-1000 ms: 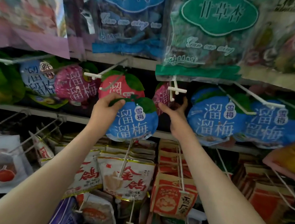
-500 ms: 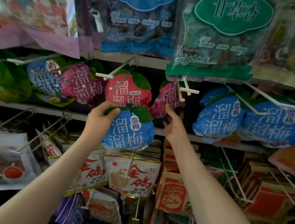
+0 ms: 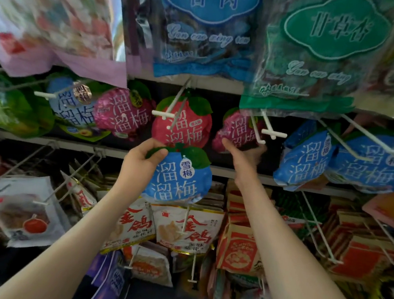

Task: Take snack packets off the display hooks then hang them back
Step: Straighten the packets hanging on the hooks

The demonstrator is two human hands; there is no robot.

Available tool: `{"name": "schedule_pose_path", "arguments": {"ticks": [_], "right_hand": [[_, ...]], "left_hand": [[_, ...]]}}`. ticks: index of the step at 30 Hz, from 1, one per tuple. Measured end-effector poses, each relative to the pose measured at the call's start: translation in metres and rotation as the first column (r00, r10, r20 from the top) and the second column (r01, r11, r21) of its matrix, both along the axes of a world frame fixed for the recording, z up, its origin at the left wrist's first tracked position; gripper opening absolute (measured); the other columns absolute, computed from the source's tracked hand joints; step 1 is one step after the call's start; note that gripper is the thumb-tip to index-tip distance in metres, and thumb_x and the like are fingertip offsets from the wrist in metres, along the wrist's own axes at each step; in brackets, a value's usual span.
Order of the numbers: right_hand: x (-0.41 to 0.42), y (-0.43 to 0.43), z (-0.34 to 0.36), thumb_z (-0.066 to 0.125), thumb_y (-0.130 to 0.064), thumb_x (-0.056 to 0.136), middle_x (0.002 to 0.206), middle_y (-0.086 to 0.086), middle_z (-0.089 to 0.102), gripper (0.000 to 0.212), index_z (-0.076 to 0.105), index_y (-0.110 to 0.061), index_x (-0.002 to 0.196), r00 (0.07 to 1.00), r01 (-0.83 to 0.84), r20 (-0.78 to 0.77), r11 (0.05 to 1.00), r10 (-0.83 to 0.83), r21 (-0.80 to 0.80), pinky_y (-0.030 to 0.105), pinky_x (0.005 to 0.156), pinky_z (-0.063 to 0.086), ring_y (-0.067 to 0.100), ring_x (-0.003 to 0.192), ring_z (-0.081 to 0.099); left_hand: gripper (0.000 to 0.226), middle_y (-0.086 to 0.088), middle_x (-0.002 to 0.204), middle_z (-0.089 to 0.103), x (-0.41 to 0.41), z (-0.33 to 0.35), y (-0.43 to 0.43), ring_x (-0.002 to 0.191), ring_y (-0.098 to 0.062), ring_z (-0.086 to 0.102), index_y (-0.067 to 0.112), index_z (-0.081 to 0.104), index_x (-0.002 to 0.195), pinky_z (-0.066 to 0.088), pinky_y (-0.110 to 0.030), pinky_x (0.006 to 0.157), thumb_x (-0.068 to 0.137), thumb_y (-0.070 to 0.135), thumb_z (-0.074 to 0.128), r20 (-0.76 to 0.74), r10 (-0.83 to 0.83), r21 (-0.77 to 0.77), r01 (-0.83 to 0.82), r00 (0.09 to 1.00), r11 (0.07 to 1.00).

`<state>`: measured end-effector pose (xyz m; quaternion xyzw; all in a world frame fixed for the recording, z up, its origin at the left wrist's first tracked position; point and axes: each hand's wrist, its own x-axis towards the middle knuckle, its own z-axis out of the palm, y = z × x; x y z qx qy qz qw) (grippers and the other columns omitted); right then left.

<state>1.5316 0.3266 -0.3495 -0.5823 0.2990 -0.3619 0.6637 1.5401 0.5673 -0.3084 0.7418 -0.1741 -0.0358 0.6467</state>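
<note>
Cannot make out fingers of the right hand (image 3: 242,160) for blur, nor fingertips of the left hand (image 3: 138,163) behind the blue packet (image 3: 179,178).

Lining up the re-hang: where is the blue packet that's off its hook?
Head view, centre: the left hand grips the blue packet by its leafy top, just below the hanging red packet and left of the right hand.

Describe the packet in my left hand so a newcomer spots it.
Look at the middle row of round packets. Just below the red packet, the left hand grips a blue packet by its leafy top. Unlike the blue ones hanging further right, it is on no hook.
</note>
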Motion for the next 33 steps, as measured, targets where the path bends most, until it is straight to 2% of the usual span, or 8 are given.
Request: {"name": "schedule_pose_path", "arguments": {"ticks": [3, 7, 12, 16, 21, 25, 29, 33], "right_hand": [[0.005, -0.006, 0.005, 0.089, -0.033, 0.052, 0.149, 0.004, 0.024, 0.122, 0.011, -0.028, 0.145, 1.0, 0.029, -0.008, 0.996, -0.03, -0.081, 0.033, 0.108, 0.027, 0.021, 0.136, 0.028], [0.01, -0.008, 0.014, 0.088, -0.051, 0.04, 0.155, -0.001, 0.012, 0.138, -0.001, -0.037, 0.146, 0.996, 0.005, -0.086, 0.988, -0.019, -0.157, 0.038, 0.112, 0.021, 0.019, 0.141, 0.019], [0.014, -0.01, 0.016, 0.09, -0.045, 0.048, 0.156, 0.001, 0.006, 0.137, -0.005, -0.034, 0.147, 0.983, 0.049, -0.157, 0.966, -0.092, -0.255, 0.042, 0.115, 0.018, 0.018, 0.143, 0.013], [0.023, -0.012, 0.015, 0.088, -0.049, 0.048, 0.157, 0.004, -0.001, 0.141, -0.011, -0.029, 0.147, 0.974, 0.083, -0.177, 0.95, -0.141, -0.301, 0.05, 0.116, 0.009, 0.021, 0.145, 0.002], [0.028, -0.008, 0.008, 0.086, -0.042, 0.056, 0.148, 0.014, 0.018, 0.121, 0.009, -0.02, 0.147, 0.955, 0.149, -0.203, 0.943, -0.214, -0.296, 0.05, 0.111, 0.026, 0.031, 0.137, 0.021], [0.019, -0.002, -0.008, 0.083, -0.04, 0.058, 0.129, 0.005, 0.044, 0.082, 0.042, -0.019, 0.125, 0.986, 0.159, 0.069, 0.982, -0.152, -0.106, 0.044, 0.104, 0.04, 0.026, 0.12, 0.047], [-0.007, 0.004, -0.005, 0.077, -0.018, 0.075, 0.127, 0.005, 0.059, 0.068, 0.044, -0.015, 0.135, 0.959, -0.08, 0.274, 0.997, 0.071, 0.022, 0.039, 0.099, 0.047, 0.018, 0.113, 0.059], [-0.045, 0.014, 0.011, 0.07, -0.008, 0.081, 0.121, 0.008, 0.062, 0.055, 0.047, -0.012, 0.131, 0.966, -0.134, 0.226, 0.991, 0.123, 0.031, 0.042, 0.095, 0.048, 0.023, 0.109, 0.061]], "left_hand": [[0.023, 0.005, 0.07, 0.062, 0.0, 0.006, -0.002, 0.069, -0.013, 0.056, 0.027, 0.06, 0.074, 0.044, -0.032, 0.066, 0.094, 0.016, 0.055, 0.028, -0.027, 0.037, 0.026, 0.999, 0.999], [0.016, -0.018, 0.088, 0.062, 0.002, 0.008, -0.008, 0.074, -0.028, 0.057, 0.024, 0.06, 0.079, 0.046, -0.037, 0.067, 0.093, 0.019, 0.055, 0.087, -0.061, 0.095, 0.053, 0.994, 0.994], [0.019, -0.002, 0.071, 0.055, 0.007, 0.005, -0.014, 0.065, -0.016, 0.047, 0.028, 0.057, 0.076, 0.036, -0.021, 0.054, 0.093, 0.022, 0.056, 0.146, -0.061, 0.129, 0.043, 0.987, 0.991], [0.023, -0.005, 0.075, 0.059, 0.018, -0.001, -0.019, 0.067, -0.018, 0.048, 0.033, 0.056, 0.073, 0.036, -0.024, 0.054, 0.093, 0.022, 0.057, 0.195, -0.045, 0.121, 0.022, 0.98, 0.992], [0.02, -0.014, 0.076, 0.058, 0.029, -0.006, -0.025, 0.057, -0.017, 0.044, 0.031, 0.056, 0.076, 0.033, -0.019, 0.044, 0.094, 0.024, 0.054, 0.25, -0.014, 0.1, -0.011, 0.968, 0.995], [0.014, -0.002, 0.065, 0.051, 0.031, -0.013, -0.024, 0.047, -0.013, 0.039, 0.026, 0.058, 0.083, 0.029, -0.014, 0.035, 0.095, 0.022, 0.052, 0.233, 0.008, 0.066, -0.024, 0.972, 0.998], [0.011, -0.003, 0.068, 0.053, 0.022, -0.009, -0.018, 0.052, -0.014, 0.042, 0.024, 0.059, 0.085, 0.033, -0.018, 0.041, 0.094, 0.022, 0.054, 0.189, 0.012, 0.061, -0.024, 0.982, 0.998], [0.018, -0.001, 0.066, 0.051, 0.002, 0.009, -0.011, 0.056, -0.015, 0.043, 0.028, 0.056, 0.076, 0.035, -0.026, 0.053, 0.094, 0.022, 0.055, 0.13, -0.029, 0.078, 0.019, 0.991, 0.997]]}}
